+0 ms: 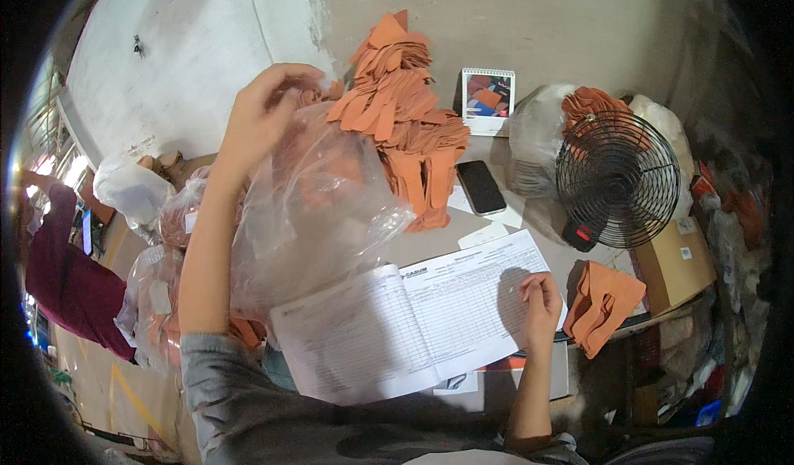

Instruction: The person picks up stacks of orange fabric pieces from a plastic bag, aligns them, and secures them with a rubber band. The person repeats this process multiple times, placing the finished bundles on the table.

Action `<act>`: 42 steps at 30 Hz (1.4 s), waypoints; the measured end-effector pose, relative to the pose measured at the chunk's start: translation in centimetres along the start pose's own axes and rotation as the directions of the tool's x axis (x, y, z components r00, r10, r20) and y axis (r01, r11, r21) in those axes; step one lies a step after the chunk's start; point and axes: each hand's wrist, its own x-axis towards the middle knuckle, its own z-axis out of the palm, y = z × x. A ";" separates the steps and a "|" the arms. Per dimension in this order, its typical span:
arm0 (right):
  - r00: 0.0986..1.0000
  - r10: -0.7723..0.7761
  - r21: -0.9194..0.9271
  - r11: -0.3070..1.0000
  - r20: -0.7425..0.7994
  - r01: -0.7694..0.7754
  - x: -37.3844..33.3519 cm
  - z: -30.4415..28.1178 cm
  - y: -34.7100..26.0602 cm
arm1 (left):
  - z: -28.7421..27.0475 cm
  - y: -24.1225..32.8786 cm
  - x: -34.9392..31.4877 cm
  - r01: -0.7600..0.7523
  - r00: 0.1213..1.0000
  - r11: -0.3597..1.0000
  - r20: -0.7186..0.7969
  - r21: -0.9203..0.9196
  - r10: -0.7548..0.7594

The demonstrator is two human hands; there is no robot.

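Observation:
My left hand point(273, 113) is raised at the mouth of a clear plastic bag point(318, 192). Its fingers curl beside some orange pieces at the bag's top, and what lies inside the grip is hidden. Right of the bag rises a tall, uneven heap of flat orange cut pieces point(397, 93), like leather or fabric. My right hand point(541, 298) is closed, fingertips together, over the right edge of an open record book point(463, 304) with printed tables. Whatever it may hold is too small to tell. A small stack of orange pieces point(602, 306) lies to its right.
A black phone point(480, 188) lies behind the book, near a desk calendar point(488, 101). A black wire fan point(619, 179) stands at the right, beside a cardboard box point(674, 262). Filled plastic bags point(157, 291) crowd the left side. Another person's maroon sleeve point(74, 275) shows far left.

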 end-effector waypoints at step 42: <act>0.999 0.028 0.146 0.989 0.030 -0.032 0.4 -0.6 0.6 | 6.2 -18.8 -1.4 0.095 0.908 0.547 0.153 0.832 -0.389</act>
